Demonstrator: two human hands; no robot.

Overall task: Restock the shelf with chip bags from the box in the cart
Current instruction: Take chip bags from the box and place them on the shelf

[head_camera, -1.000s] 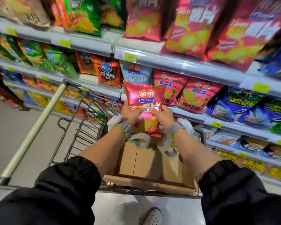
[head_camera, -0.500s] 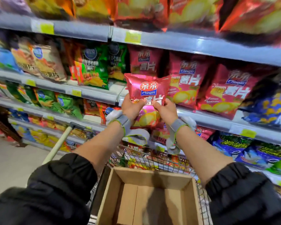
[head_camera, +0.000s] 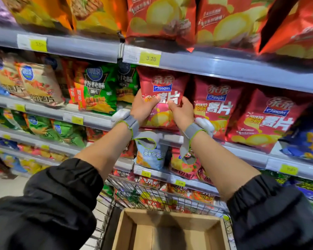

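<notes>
A red Qinqin chip bag [head_camera: 163,87] stands upright at the shelf [head_camera: 242,73] level under the 3.20 price tag. My left hand [head_camera: 143,107] grips its left side and my right hand [head_camera: 181,112] grips its right side, thumbs on the front. Two matching red bags [head_camera: 217,105] stand just right of it on the same shelf. Below, the cardboard box [head_camera: 126,230] sits in the wire cart [head_camera: 152,197]; the part of its inside that shows holds no bags.
Green bags [head_camera: 99,91] stand left of the held bag, blue bags [head_camera: 307,138] at the far right. Orange and red bags fill the shelf above. Lower shelves with more bags run behind the cart. Grey wrist straps hang from both wrists.
Both hands have lifted the red bag up from over the box and pushed it forward to the shelf row of matching red bags. The view has tilted upward.
</notes>
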